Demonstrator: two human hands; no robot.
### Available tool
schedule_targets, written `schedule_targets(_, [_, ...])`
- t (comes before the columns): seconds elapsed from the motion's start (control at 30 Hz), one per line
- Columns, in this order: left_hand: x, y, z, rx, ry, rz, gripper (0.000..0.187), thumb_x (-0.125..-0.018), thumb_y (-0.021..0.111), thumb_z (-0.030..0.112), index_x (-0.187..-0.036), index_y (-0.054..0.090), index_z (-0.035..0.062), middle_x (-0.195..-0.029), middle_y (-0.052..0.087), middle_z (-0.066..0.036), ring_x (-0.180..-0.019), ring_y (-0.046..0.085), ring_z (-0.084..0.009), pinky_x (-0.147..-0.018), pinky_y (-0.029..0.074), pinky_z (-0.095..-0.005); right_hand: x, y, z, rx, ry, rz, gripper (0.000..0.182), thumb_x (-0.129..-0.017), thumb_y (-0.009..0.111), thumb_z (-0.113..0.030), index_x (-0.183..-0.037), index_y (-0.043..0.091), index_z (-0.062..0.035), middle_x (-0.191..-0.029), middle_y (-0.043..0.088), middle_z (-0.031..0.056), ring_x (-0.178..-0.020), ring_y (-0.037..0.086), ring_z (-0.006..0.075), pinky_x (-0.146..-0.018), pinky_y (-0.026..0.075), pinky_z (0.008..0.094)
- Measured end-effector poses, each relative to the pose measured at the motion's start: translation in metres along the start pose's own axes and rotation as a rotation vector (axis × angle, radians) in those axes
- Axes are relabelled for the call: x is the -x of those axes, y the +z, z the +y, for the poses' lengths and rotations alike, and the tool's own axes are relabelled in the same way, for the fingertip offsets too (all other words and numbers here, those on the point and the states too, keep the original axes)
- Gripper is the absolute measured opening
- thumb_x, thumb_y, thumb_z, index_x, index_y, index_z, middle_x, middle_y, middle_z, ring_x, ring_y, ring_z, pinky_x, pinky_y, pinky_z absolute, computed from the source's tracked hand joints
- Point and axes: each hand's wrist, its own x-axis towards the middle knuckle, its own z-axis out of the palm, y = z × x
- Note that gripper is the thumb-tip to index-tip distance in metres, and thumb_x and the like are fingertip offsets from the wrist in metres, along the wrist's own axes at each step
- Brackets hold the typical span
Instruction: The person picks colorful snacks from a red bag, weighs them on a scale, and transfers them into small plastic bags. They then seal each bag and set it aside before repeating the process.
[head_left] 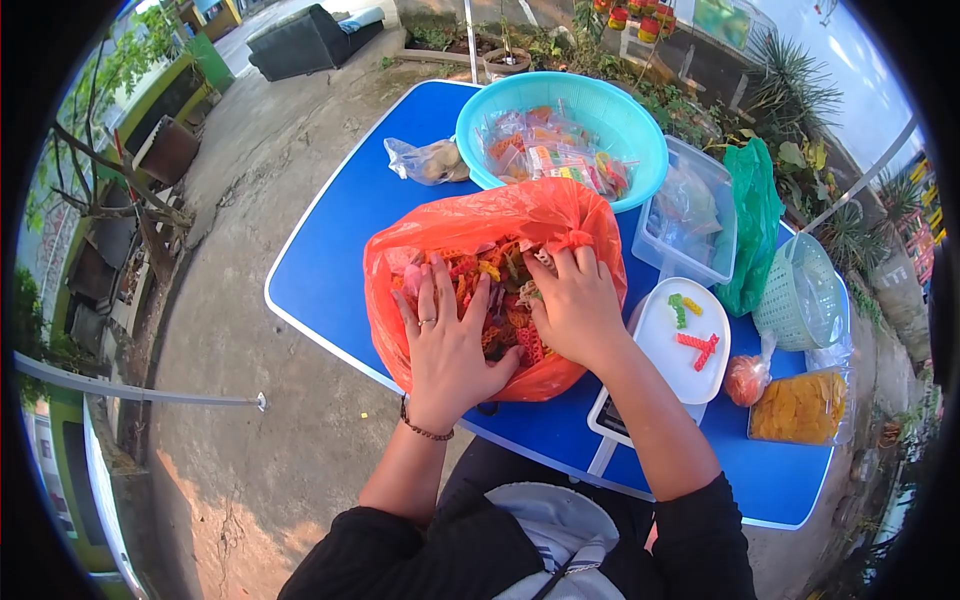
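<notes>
An orange-red plastic bag [470,215] lies open on the blue table, filled with crinkled snack pieces [505,320] in red, yellow, green and brown. My left hand [445,330] rests on the pieces at the bag's left side, its fingers spread. Over the right side of the bag is my right hand [578,310], fingers apart and bent down into the pieces; its thumb tip and what lies under the palm are hidden. Just right of it stands a white kitchen scale [655,345] with green, yellow and red crinkled pieces [700,350] on its tray.
Behind the bag is a turquoise basin [640,130] of small packed bags, beside a clear bag of pale round things [430,162]. To the right are a clear plastic box [690,250], green plastic bag [755,220], pale green basket [795,300] and container of orange-yellow chips [797,408].
</notes>
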Motion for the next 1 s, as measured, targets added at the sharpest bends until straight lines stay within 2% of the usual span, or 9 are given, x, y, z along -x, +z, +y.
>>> schedule_targets(0.03, [-0.001,0.000,0.000,-0.007,0.004,-0.007,0.101,-0.070,0.081,0.055,-0.156,0.047,0.0152,-0.167,0.014,-0.034,-0.156,0.011,-0.0493,-0.123,0.009,-0.0646,0.000,0.001,0.001,-0.001,-0.001,0.026,0.052,-0.076,0.074,-0.021,-0.126,0.070,-0.0061,-0.125,0.059,0.0118,-0.114,0.052,0.0319,-0.088,0.047,0.0447])
schedule_targets(0.13, [-0.001,0.003,0.000,-0.015,0.014,0.022,0.105,-0.070,0.080,0.057,-0.157,0.043,0.0110,-0.167,0.016,-0.034,-0.156,0.012,-0.0495,-0.123,0.010,-0.0650,-0.002,-0.001,0.000,-0.010,0.060,-0.099,0.057,-0.083,0.073,-0.025,-0.137,0.064,-0.0091,-0.132,0.055,0.0133,-0.120,0.049,0.0337,-0.096,0.045,0.0466])
schedule_targets(0.23, [-0.001,0.005,-0.002,0.000,0.029,0.030,0.106,-0.070,0.080,0.057,-0.157,0.042,0.0096,-0.166,0.017,-0.034,-0.156,0.013,-0.0494,-0.123,0.010,-0.0652,-0.006,0.003,-0.002,-0.024,0.100,-0.102,0.059,-0.082,0.074,-0.027,-0.138,0.063,-0.0088,-0.133,0.054,0.0136,-0.121,0.049,0.0338,-0.097,0.044,0.0468])
schedule_targets(0.33, [-0.001,0.005,-0.002,-0.005,0.033,0.021,0.105,-0.070,0.079,0.058,-0.157,0.043,0.0089,-0.165,0.018,-0.034,-0.155,0.015,-0.0489,-0.123,0.010,-0.0652,-0.008,0.005,-0.005,-0.031,0.112,-0.076,0.057,-0.083,0.074,-0.029,-0.135,0.065,-0.0108,-0.134,0.054,0.0139,-0.123,0.049,0.0342,-0.097,0.045,0.0475])
schedule_targets(0.43, [-0.001,0.004,-0.002,0.003,0.032,0.020,0.104,-0.071,0.079,0.058,-0.155,0.045,0.0078,-0.165,0.019,-0.034,-0.155,0.017,-0.0481,-0.123,0.010,-0.0650,-0.010,-0.003,-0.004,-0.035,0.115,-0.162,0.049,-0.082,0.075,-0.030,-0.129,0.070,-0.0144,-0.131,0.057,0.0139,-0.122,0.050,0.0346,-0.098,0.046,0.0489])
schedule_targets(0.63, [0.000,0.004,-0.001,0.002,0.036,0.014,0.101,-0.072,0.078,0.059,-0.153,0.048,0.0070,-0.165,0.020,-0.034,-0.155,0.017,-0.0479,-0.124,0.009,-0.0630,-0.020,0.011,-0.003,-0.175,0.186,-0.053,0.032,-0.085,0.074,-0.028,-0.115,0.075,-0.0160,-0.123,0.061,0.0116,-0.122,0.052,0.0346,-0.099,0.046,0.0503])
schedule_targets(0.73, [0.000,0.004,-0.001,0.000,0.033,0.013,0.101,-0.072,0.078,0.058,-0.153,0.048,0.0069,-0.165,0.020,-0.034,-0.155,0.017,-0.0479,-0.124,0.009,-0.0620,-0.025,0.020,-0.008,-0.058,0.165,0.060,0.027,-0.087,0.073,-0.027,-0.113,0.075,-0.0170,-0.120,0.062,0.0093,-0.121,0.053,0.0330,-0.097,0.046,0.0501])
schedule_targets(0.93, [0.000,0.004,0.000,0.003,0.043,0.017,0.098,-0.072,0.078,0.054,-0.153,0.049,0.0071,-0.165,0.020,-0.033,-0.155,0.018,-0.0471,-0.124,0.010,-0.0617,-0.041,0.026,-0.018,-0.082,0.312,0.055,0.021,-0.086,0.076,-0.028,-0.103,0.078,-0.0162,-0.113,0.065,0.0050,-0.116,0.057,0.0301,-0.097,0.045,0.0506])
schedule_targets(1.0, [0.000,0.004,-0.001,-0.005,0.048,0.018,0.097,-0.072,0.078,0.053,-0.152,0.049,0.0071,-0.166,0.020,-0.033,-0.155,0.018,-0.0471,-0.124,0.010,-0.0617,-0.039,0.033,-0.013,-0.177,0.325,0.091,0.018,-0.086,0.076,-0.028,-0.099,0.078,-0.0149,-0.113,0.065,0.0067,-0.116,0.056,0.0318,-0.096,0.046,0.0518])
